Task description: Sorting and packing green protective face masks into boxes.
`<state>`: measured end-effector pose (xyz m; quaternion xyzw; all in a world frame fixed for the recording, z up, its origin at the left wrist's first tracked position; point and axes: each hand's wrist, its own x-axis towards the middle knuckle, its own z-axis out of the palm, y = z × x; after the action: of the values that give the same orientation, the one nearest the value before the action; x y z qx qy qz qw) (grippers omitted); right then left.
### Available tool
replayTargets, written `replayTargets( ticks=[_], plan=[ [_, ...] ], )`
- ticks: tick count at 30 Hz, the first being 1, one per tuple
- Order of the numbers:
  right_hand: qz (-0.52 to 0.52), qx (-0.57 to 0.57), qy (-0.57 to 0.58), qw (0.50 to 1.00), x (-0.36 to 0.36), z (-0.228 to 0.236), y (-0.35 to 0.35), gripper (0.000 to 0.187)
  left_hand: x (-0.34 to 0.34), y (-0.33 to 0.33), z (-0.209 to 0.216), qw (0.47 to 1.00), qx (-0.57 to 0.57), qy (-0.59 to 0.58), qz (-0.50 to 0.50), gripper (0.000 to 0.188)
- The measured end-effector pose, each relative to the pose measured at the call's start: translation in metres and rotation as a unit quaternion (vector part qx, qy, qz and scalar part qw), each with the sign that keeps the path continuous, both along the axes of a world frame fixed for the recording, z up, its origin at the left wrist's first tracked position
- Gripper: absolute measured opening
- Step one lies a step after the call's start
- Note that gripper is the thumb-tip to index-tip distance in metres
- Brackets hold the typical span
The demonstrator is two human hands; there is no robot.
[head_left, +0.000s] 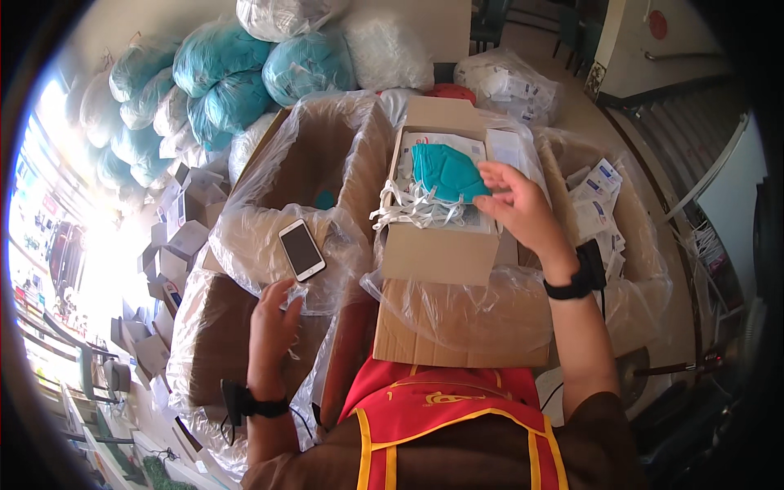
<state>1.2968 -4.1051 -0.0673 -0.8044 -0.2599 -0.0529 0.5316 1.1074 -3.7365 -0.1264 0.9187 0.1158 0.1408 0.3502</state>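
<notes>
A stack of teal folded face masks (447, 171) with white straps (416, 206) lies in an open cardboard box (438, 251) in front of me. My right hand (520, 206) is at the stack's right edge, fingers stretched out and apart; whether the fingertips touch the masks is hard to tell. My left hand (275, 325) hovers at the left with fingers loosely spread and nothing in them. Just beyond its fingertips lies a white smartphone (302, 249) with a dark screen, resting on clear plastic over a lined carton.
A plastic-lined carton (306, 163) at the left holds a small teal piece. Another carton (645, 237) at the right contains white packets (600, 196). Several bulging bags (220, 61) are piled at the back, and small white boxes (175, 237) are heaped at the far left.
</notes>
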Motion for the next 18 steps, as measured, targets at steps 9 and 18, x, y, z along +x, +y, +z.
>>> replayTargets(
  ticks=[9, 18],
  plan=[
    [0.038, -0.079, 0.096, 0.991, 0.116, -0.036, 0.022, 0.101, 0.093, -0.089, 0.037, 0.962, -0.049, -0.118, -0.240, 0.023],
    [0.032, -0.173, 0.106, 0.979, 0.142, -0.053, 0.030, 0.108, 0.098, -0.088, 0.018, 0.968, -0.086, -0.049, -0.232, 0.020]
  ],
)
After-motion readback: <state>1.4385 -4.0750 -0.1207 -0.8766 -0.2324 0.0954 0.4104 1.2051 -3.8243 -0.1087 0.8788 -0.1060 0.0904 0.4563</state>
